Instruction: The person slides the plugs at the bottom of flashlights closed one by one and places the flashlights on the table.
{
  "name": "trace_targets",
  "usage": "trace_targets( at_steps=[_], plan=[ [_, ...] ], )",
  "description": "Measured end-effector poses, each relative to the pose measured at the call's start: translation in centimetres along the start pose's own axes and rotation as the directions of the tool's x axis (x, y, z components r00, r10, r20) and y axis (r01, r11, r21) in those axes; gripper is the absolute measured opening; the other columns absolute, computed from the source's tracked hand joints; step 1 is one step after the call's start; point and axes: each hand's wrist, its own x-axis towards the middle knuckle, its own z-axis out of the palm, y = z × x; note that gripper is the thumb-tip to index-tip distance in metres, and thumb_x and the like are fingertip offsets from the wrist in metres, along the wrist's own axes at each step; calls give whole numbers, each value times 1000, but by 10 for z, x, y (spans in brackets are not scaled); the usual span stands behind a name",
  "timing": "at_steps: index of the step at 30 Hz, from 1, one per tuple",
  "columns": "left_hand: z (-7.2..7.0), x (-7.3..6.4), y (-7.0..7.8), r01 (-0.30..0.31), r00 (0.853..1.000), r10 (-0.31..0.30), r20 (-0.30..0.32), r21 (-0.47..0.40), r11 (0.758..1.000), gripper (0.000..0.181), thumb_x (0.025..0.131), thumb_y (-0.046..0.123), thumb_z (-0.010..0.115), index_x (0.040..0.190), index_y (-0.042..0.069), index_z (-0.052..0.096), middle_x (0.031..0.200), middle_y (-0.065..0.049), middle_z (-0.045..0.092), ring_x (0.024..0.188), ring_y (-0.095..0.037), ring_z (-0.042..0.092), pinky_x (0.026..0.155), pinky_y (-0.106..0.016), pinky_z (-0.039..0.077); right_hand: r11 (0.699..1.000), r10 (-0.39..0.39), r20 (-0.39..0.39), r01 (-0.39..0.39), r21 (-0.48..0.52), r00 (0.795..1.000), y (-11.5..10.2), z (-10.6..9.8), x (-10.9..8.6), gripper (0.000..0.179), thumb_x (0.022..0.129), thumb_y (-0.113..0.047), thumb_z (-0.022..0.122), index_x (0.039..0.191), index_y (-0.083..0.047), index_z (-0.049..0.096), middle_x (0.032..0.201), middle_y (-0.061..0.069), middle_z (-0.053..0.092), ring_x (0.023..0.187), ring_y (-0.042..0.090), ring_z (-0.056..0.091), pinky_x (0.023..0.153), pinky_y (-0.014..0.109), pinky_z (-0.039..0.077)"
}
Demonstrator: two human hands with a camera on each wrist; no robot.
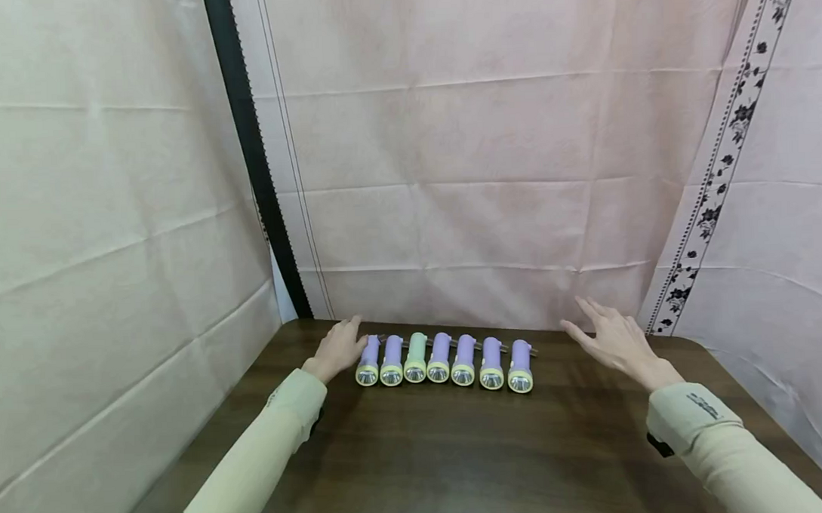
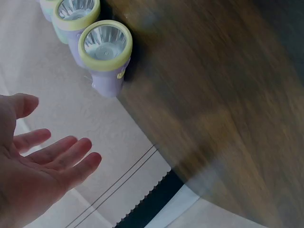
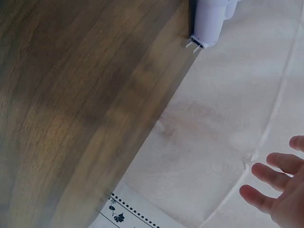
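Observation:
Several small flashlights stand in a row on the dark wooden table (image 1: 445,451), their silvery lamps facing me. Most are purple with a yellow-green rim, like the rightmost purple flashlight (image 1: 521,366); the mint-green flashlight (image 1: 415,358) is third from the left. My left hand (image 1: 336,350) is held beside the leftmost purple flashlight (image 2: 107,57), fingers spread and nothing in them. Well to the right of the row, my right hand (image 1: 618,341) also has its fingers spread and holds nothing. In the right wrist view, a purple flashlight (image 3: 209,21) shows two metal prongs at its tail end.
Pale cloth (image 1: 489,156) hangs behind the table, with more cloth on the left (image 1: 105,244) and right. A black strip (image 1: 258,148) runs down at the left corner, a flowered border (image 1: 727,159) at the right. The table's back edge lies just behind the flashlights.

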Motion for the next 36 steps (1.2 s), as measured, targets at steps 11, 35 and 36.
trace_targets(
  at_steps=[11, 35, 36],
  plan=[
    [19, 26, 11, 180, 978, -176, 115, -25, 983, 41, 93, 18, 55, 129, -2, 51, 116, -23, 63, 92, -33, 63, 76, -47, 51, 1000, 8, 4, -8, 10, 1000, 6, -1, -2, 71, 95, -54, 47, 146, -5, 37, 144, 28, 43, 122, 53, 46, 88, 65, 42],
    [46, 39, 4, 371, 920, -360, 156, -47, 928, 42, 82, 19, 67, 114, -5, 55, 105, -22, 62, 90, -34, 62, 76, -46, 51, 1000, 11, 30, -12, 6, 999, 10, 3, -2, 65, 97, -52, 46, 140, -2, 46, 138, 25, 52, 112, 53, 55, 80, 62, 47],
    [44, 39, 4, 368, 921, -356, 158, -54, 928, 40, 82, 18, 67, 113, -4, 56, 104, -21, 63, 88, -33, 62, 73, -44, 51, 1000, 14, 32, -14, 6, 999, 10, 3, -2, 65, 97, -52, 46, 140, -2, 46, 138, 25, 52, 112, 53, 55, 80, 62, 47]
  ],
)
